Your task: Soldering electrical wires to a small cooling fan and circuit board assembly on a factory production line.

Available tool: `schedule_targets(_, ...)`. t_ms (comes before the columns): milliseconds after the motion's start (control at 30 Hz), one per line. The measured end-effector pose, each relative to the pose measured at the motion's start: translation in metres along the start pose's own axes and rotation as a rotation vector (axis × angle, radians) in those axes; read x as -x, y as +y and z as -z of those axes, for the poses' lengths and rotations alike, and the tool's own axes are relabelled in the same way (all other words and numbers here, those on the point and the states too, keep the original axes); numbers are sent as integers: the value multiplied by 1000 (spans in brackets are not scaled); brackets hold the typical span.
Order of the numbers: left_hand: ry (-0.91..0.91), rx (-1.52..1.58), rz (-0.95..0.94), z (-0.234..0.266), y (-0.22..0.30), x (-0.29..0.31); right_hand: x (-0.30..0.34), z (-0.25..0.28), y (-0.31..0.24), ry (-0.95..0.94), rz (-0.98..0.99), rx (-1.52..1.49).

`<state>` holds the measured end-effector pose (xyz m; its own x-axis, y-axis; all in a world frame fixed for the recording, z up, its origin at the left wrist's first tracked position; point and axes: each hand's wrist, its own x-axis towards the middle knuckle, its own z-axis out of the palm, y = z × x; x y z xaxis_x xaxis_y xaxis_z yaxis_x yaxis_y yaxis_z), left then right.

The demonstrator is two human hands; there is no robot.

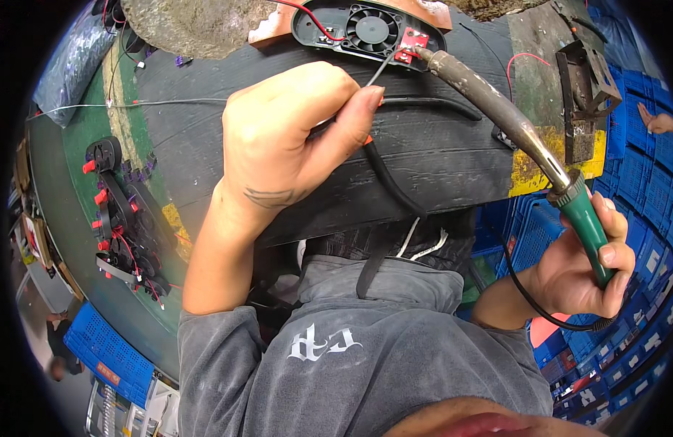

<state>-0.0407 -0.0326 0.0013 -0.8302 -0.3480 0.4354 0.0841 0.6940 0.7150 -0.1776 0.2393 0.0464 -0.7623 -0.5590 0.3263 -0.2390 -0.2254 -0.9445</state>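
In my right hand [580, 269] is a soldering iron [588, 226], its green handle in my curled fingers. The iron's metal barrel slants up and left, its tip at a small red circuit board [413, 45]. That board sits in a black oval housing [318, 29] beside a round black fan [372, 30]. My left hand [292, 131] is closed in a pinch on a thin grey solder wire [381, 71], whose end reaches the board by the iron's tip. A black cable [431, 102] with an orange end lies just right of that hand.
Under the housing is a reddish block [271, 29] on the dark worktop [329, 197]. Several black parts with red pieces [121, 211] lie at the left. A metal bracket [580, 95] stands on the right. Blue crates [635, 167] are stacked beyond, where another person's hand [660, 120] shows.
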Motion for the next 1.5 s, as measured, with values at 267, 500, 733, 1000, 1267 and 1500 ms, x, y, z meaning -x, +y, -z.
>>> schedule_targets(267, -1, 13, -5, 0, -1, 0, -4, -4, 1, -29, -19, -55)
schedule_targets(500, -12, 22, 17, -1, 0, -2, -2, 0, 1, 3, 9, -21)
schedule_targets(733, 13, 46, 17, -3, -2, 2, 2, 2, -2, 12, -6, -21)
schedule_targets(1000, 5, 51, 17, -5, -1, 0, -3, 1, -1, 28, -4, -47)
schedule_targets(1267, -2, 54, 2, -6, -2, -1, -6, -1, 2, 14, -5, -35)
schedule_targets(1500, -12, 45, 12, -6, -3, -2, -9, -1, 2, 5, -21, -62)
